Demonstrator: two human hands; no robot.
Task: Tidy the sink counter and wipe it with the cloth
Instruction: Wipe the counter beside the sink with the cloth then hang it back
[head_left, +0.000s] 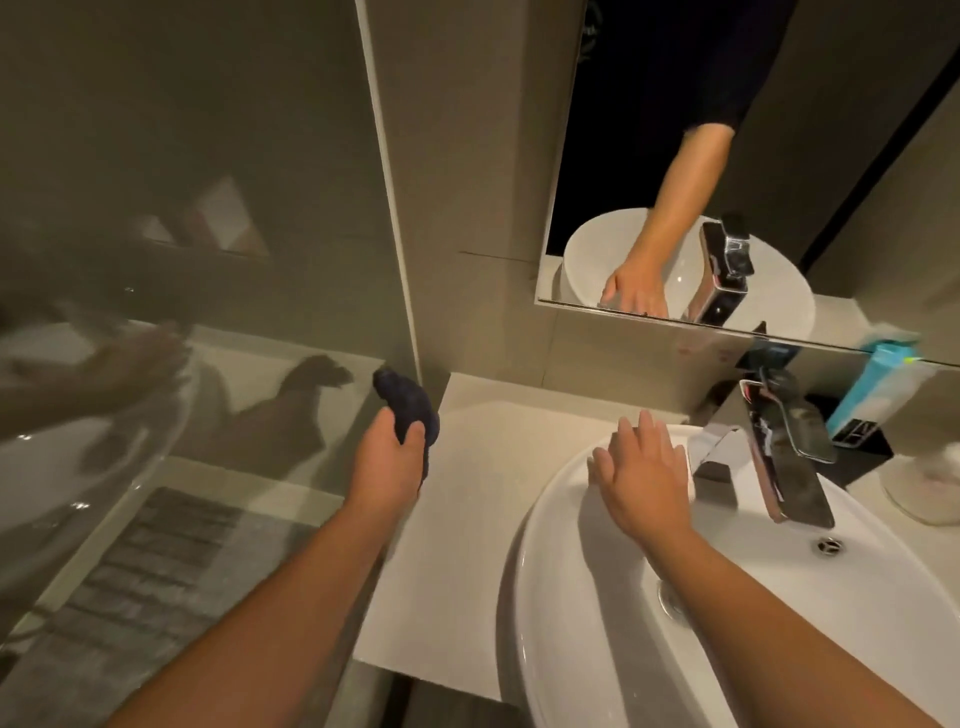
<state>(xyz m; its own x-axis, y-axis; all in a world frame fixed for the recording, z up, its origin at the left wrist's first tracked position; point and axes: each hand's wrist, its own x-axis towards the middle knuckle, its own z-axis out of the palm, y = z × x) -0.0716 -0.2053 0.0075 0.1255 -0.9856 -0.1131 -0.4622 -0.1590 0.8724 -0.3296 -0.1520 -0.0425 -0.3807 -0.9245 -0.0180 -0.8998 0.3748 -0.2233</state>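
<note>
Head view: the left hand (390, 453) grips a bunched dark blue cloth (410, 402) above the pale stone worktop (467, 545) near its back left corner. The right hand (641, 475) lies open, fingers spread and empty, on the back rim of the white oval ceramic basin (571, 649), beside the chrome tap (779, 447).

The basin (571, 623) sits on the counter (467, 519), tap (779, 457) behind it, mirror (675, 156) above.

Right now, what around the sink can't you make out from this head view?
- Basin: near rim cut off by the bottom edge.
- Cloth: bunched in the left hand, lower part hidden.
- Basin's back rim: covered by the right hand.
- Blue bottle: label blurred.
- Counter behind the faucet: hidden.
</note>
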